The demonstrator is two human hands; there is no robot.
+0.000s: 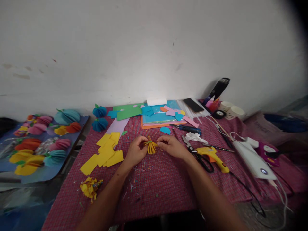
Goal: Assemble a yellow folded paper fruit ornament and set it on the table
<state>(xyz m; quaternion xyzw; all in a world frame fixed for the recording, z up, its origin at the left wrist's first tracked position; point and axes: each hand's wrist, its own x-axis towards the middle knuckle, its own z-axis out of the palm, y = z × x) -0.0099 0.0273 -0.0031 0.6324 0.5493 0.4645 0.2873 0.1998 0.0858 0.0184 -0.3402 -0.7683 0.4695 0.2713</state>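
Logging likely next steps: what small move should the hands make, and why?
Perhaps fan out the small pleated yellow paper piece further: its folds spread downward but bunch together above, and the left hand and right hand hold its sides.

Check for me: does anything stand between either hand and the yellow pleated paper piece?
Nothing visible does. The left hand and right hand both hold the yellow pleated paper piece, one from each side. The yellow sheets and scissors lie on the outer sides of the hands, not between them.

My folded paper (151,148) is yellow, with green at the top. My bench cloth (163,192) has a purplish-red check pattern.
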